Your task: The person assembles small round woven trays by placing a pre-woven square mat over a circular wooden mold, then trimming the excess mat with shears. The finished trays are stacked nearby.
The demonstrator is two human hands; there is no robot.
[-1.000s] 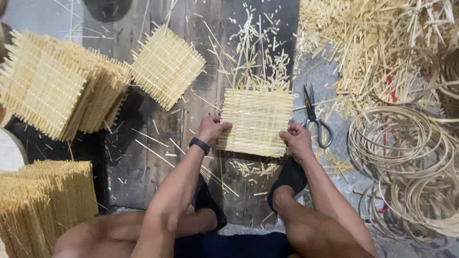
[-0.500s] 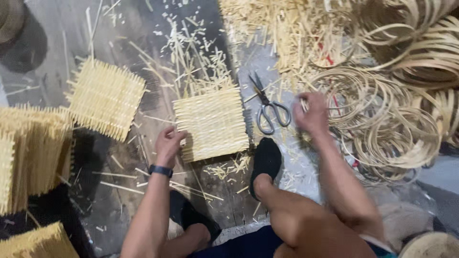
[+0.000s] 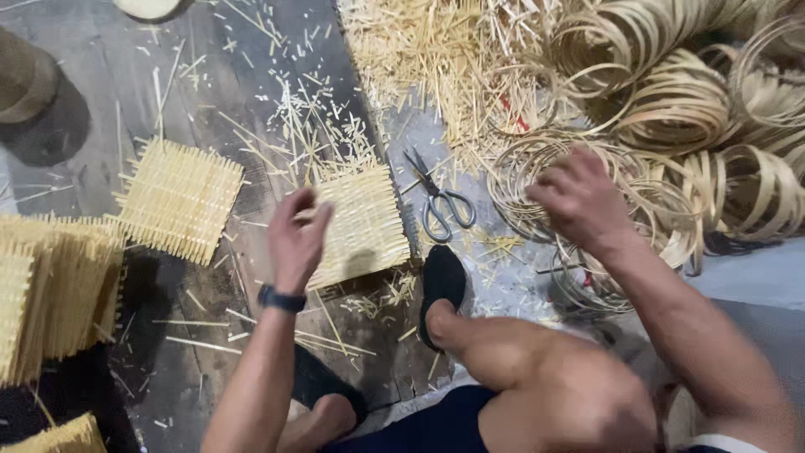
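Note:
A square woven bamboo mat lies on the floor in front of me. My left hand, with a dark wristband, hovers over the mat's left edge, fingers curled loosely and holding nothing that I can see. My right hand reaches out to the right over a heap of coiled bamboo hoops, its fingers spread and touching the rings. Grey-handled scissors lie between the mat and the hoops.
Another woven mat lies to the left, beside a stack of mats. Loose bamboo slivers and more hoop coils fill the upper right. My black shoe rests below the scissors.
My right hand moved off the mat and out to the hoops on the right. My left hand lifted off the mat's edge. The view swung right.

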